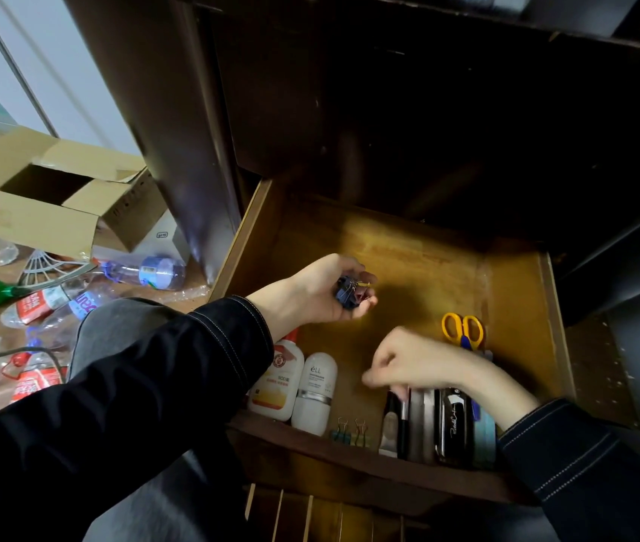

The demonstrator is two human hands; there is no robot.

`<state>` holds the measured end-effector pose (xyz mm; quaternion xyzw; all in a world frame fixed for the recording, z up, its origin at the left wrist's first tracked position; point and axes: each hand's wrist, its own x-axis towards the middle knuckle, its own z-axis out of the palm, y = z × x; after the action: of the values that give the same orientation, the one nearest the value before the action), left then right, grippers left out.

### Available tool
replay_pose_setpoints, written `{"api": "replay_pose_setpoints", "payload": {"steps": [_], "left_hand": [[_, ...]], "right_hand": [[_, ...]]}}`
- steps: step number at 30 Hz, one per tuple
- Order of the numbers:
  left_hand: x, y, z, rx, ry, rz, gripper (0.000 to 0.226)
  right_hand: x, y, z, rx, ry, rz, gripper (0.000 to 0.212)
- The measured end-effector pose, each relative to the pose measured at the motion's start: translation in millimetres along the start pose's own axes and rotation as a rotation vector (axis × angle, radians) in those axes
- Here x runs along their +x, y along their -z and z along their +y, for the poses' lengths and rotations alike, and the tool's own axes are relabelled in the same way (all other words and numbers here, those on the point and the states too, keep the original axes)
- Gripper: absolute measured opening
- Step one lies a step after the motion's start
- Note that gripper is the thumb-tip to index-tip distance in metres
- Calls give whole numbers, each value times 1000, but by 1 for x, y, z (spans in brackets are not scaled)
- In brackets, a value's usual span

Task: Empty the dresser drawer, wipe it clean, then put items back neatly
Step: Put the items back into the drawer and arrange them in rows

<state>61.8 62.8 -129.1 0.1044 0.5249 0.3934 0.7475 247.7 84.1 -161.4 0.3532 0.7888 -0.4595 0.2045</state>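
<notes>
Holding: left hand (310,291) has its fingers curled round a clip bunch (349,291), dark blue bodies with gold wire handles.
Left hand position: above the drawer (408,252), towards its left side, clear of the drawer floor.
Right hand: right hand (416,361) is motion-blurred, knuckles up, fingers pointing down and left over the front row. Can't tell if it grips anything.
Drawer: pulled out of a dark dresser (310,111), yellow-brown wood floor lit from above. The items sit along the front edge.
Front row, left: red-cap bottle (277,379) and white bottle (316,389) lie side by side, touching, with their bases at the front wall.
Front row, middle: front clips (351,432), two of them, stand just beside the white bottle with wire handles up.
Front row, right: black pen (392,416), then grey flat pieces I can't identify, then a stapler (452,420), packed together under the right wrist.
Scissors: scissors (462,328) with yellow handles lie behind the right hand, near the right wall. The blades are hidden by the hand.
Sleeves: both arms are in dark sleeves with light stitching.
Floor, left of dresser: open box (56,197) and scattered plastic bottles (142,271).
</notes>
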Motion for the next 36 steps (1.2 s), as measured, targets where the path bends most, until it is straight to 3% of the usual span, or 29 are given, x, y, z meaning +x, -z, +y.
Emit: {"api": "replay_pose_setpoints", "payload": {"steps": [4,6,9,15,26,30,36], "left_hand": [[3,-2,-1,21,-35,86,32],[4,-3,-3,45,-36,89,38],[3,-6,-5,62,0,11,37],[4,-3,-7,51,-7,-147,20],[8,2,-4,112,7,-86,25],[8,1,-4,111,-2,-112,32],[11,1,-6,185,-115,14,28]], "right_hand": [[-4,23,7,92,-33,619,28],[-6,26,4,256,69,797,22],[-7,24,-2,332,143,761,17],[-5,25,-3,416,90,623,2],[-9,30,-4,709,66,678,15],[-9,30,-3,624,64,761,16],[-7,27,-2,423,109,882,23]]}}
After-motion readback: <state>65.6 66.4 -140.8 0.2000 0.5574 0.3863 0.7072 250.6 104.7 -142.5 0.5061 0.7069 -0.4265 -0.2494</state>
